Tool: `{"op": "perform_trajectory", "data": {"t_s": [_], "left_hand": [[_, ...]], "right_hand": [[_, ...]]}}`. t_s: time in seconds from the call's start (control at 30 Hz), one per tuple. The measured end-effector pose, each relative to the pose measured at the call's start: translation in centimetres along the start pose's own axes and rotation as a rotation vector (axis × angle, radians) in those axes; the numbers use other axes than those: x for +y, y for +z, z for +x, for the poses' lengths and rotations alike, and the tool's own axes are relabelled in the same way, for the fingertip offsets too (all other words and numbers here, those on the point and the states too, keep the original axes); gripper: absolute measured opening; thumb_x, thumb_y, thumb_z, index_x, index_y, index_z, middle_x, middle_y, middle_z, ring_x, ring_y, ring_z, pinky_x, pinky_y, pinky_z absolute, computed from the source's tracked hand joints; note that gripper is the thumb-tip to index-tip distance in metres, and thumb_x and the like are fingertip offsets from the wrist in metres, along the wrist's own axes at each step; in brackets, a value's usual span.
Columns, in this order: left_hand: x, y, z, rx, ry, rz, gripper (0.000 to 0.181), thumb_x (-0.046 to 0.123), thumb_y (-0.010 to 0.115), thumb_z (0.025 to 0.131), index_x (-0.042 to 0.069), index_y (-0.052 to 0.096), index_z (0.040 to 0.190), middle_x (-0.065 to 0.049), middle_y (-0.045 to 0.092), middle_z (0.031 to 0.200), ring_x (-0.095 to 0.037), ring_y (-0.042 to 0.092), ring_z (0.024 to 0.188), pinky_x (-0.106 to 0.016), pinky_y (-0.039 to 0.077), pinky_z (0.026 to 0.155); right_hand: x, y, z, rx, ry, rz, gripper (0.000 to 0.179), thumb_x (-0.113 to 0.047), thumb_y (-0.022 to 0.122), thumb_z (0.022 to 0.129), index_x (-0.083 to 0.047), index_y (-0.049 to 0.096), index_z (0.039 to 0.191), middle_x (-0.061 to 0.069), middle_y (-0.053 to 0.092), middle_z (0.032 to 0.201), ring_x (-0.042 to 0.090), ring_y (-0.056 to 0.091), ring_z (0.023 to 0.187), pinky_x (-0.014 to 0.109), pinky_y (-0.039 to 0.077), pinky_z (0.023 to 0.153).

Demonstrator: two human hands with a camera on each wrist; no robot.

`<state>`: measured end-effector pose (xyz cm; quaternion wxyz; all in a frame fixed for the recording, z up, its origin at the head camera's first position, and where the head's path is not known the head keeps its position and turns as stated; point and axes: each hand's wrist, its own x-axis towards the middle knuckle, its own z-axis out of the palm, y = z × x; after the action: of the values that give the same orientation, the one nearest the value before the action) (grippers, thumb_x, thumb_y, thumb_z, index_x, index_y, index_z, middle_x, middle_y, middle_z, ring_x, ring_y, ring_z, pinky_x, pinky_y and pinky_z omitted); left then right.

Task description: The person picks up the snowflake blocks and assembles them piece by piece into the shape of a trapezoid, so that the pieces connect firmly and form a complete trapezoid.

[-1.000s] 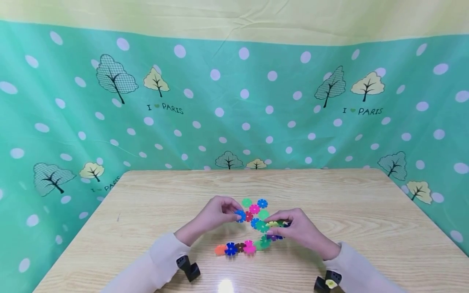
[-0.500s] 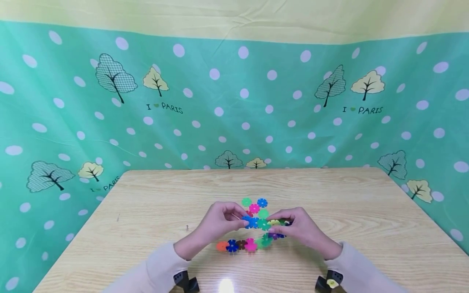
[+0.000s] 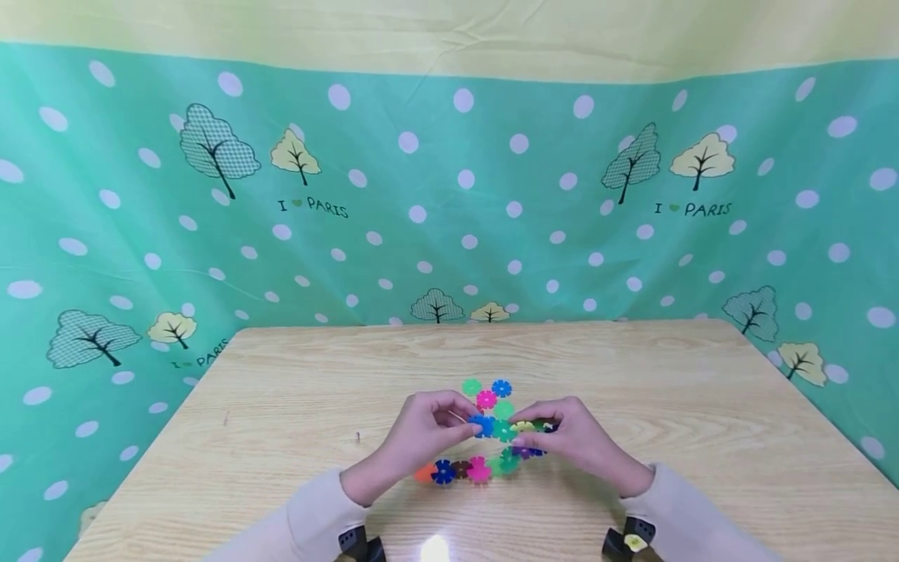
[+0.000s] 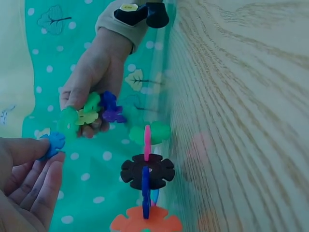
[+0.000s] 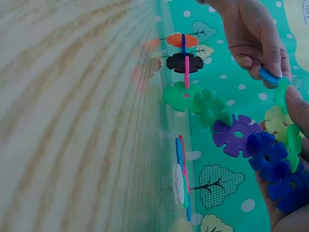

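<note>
My left hand (image 3: 431,425) pinches a blue flower-shaped plastic disc (image 4: 54,145) between thumb and fingers. In the right wrist view this disc meets the edge of a green disc (image 5: 281,92) at one end of a chain of slotted discs. My right hand (image 3: 572,437) holds that end, with a yellow disc (image 5: 276,122) and dark blue discs (image 5: 268,157) close to its fingers and palm. From there the chain bends through a purple disc (image 5: 236,135), green, pink (image 3: 479,470), brown (image 4: 147,171) and dark blue to an orange disc (image 4: 146,220).
Behind the hands lie several loose discs on the wooden table (image 3: 302,375), including a green one (image 3: 471,387), a blue one (image 3: 502,388) and a pink one (image 3: 486,400). A polka-dot curtain (image 3: 449,195) hangs behind the table. Both wrists carry black camera mounts (image 3: 618,542).
My left hand has moved right and slightly toward me, carrying the blue disc from beside the red disc to the green disc. My right hand stays nearly in place.
</note>
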<state>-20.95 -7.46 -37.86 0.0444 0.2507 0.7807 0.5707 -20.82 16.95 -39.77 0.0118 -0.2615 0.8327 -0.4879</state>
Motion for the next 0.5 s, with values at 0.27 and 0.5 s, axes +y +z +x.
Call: {"op": "perform_trajectory", "data": {"t_s": [0.27,0.5], "left_hand": [[0.18,0.35,-0.31,0.035,0.050,-0.011,0.011,0.009,0.074,0.081,0.007,0.070,0.091,-0.006,0.071,0.084,-0.016,0.066,0.069,-0.022,0.055,0.062],[0.27,0.52,-0.30,0.039,0.093,-0.010,0.010,0.010,0.073,0.081,0.005,0.070,0.089,-0.008,0.070,0.082,-0.009,0.064,0.068,-0.023,0.055,0.062]], "right_hand": [[-0.18,0.10,0.07,-0.008,-0.022,0.030,0.025,-0.026,0.074,0.082,-0.010,0.073,0.101,0.004,0.073,0.097,0.016,0.067,0.088,0.025,0.053,0.075],[-0.68,0.32,0.23,0.002,-0.008,0.024,0.028,-0.028,0.076,0.079,-0.011,0.073,0.101,0.000,0.073,0.097,0.018,0.067,0.089,0.027,0.054,0.074]]}}
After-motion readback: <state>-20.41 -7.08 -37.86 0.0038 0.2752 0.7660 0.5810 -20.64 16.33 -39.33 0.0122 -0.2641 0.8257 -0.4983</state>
